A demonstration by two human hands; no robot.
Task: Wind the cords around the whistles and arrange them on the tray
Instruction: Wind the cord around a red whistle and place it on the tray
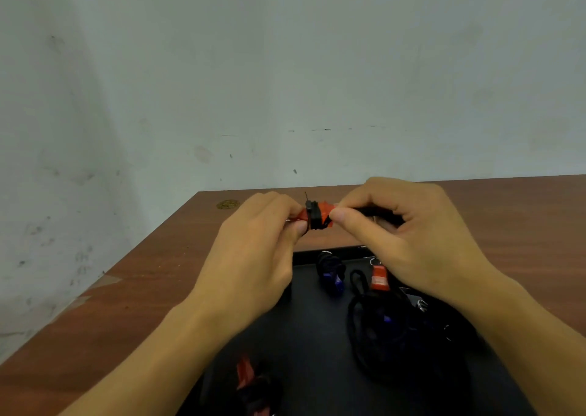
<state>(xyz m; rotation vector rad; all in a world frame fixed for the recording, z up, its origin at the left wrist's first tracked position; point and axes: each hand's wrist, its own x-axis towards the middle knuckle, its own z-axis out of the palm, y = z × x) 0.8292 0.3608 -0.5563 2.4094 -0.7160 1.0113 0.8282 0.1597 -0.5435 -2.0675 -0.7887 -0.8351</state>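
Nearest the camera, a red plastic whistle wrapped in black cord (250, 380) lies at the near-left of the flat black tray (304, 336). Above the tray's far edge, the left hand (253, 251) pinches one end of an orange-red whistle bound with black cord (317, 216), while the right hand (409, 235) pinches its other end and cord. A blue wound whistle (331, 273), an orange whistle (379, 277) and a tangle of black cords (396, 330) sit on the tray's right, on the brown wooden table (142, 289).
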